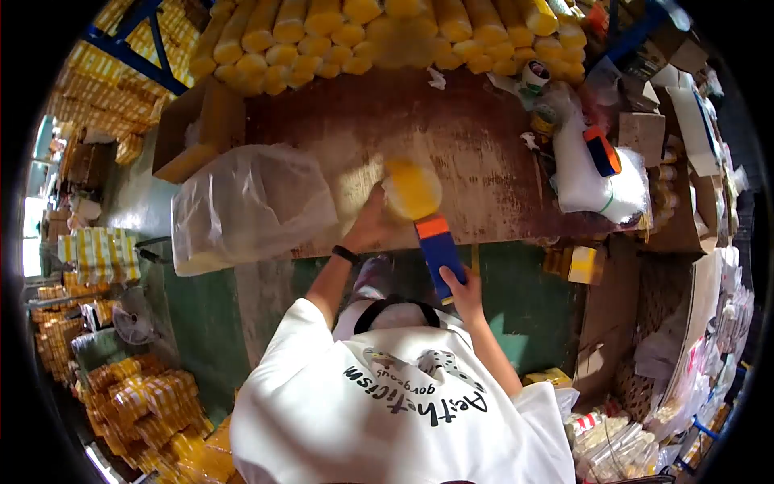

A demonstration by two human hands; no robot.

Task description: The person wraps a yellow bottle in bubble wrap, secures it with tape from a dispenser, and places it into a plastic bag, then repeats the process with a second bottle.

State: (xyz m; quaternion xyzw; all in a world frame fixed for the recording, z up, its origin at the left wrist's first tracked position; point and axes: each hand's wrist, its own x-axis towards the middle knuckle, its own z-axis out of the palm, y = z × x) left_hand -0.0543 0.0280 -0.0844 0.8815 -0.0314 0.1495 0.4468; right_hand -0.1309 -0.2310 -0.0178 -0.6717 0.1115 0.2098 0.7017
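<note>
My left hand (pixel 369 219), with a black band on its wrist, curls around the side of a yellow-and-white cylindrical bundle (pixel 412 190) near the table's front edge. The bundle is seen nearly end-on and a little blurred. My right hand (pixel 463 292) is closed on the lower end of a long blue block-shaped tool with an orange tip (pixel 439 256). That orange tip meets the near edge of the bundle in this view. The fingertips of my left hand are partly hidden by the bundle.
A clear plastic bag (pixel 254 206) lies at the table's left, beside an open cardboard box (pixel 201 129). Yellow rolls (pixel 322 40) are stacked along the back. At the right are bubble wrap (pixel 592 173) and another orange-and-blue object (pixel 603 152).
</note>
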